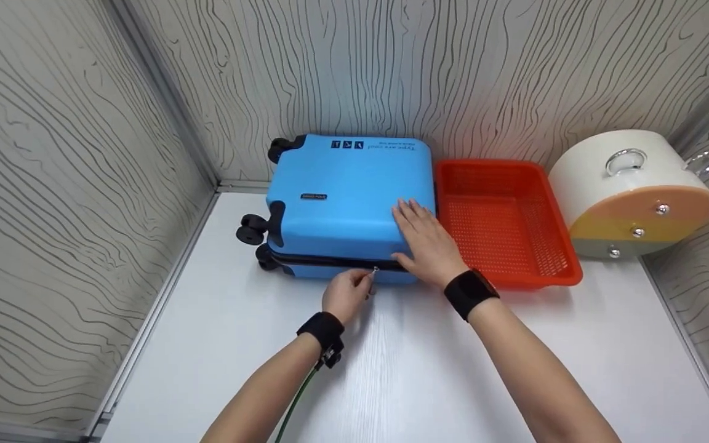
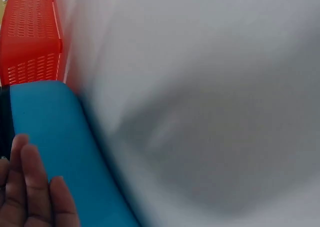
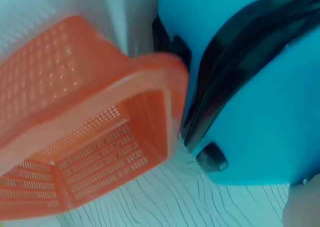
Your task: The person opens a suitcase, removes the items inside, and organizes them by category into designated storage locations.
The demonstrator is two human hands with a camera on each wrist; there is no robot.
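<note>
A blue suitcase (image 1: 348,184) lies on its side on the white table, its wheels pointing left. Along its front runs a black zipper (image 1: 317,261). With thumb and forefinger, my left hand (image 1: 345,296) pinches the small metal zipper pull (image 1: 375,269) near the middle of that front side. My right hand (image 1: 429,249) rests with fairly straight fingers on the suitcase's right front corner. In the left wrist view, the fingers (image 2: 36,187) of my left hand show beside the blue shell; what they pinch is mostly out of sight. Only a sliver of the right hand (image 3: 302,204) shows in the right wrist view.
A red perforated plastic basket (image 1: 567,258) stands right beside the suitcase. Beyond it is a rounded white case (image 1: 613,160) with orange, yellow and green drawers and metal handles. Wood-patterned panels (image 1: 360,67) wall the table at the back and sides.
</note>
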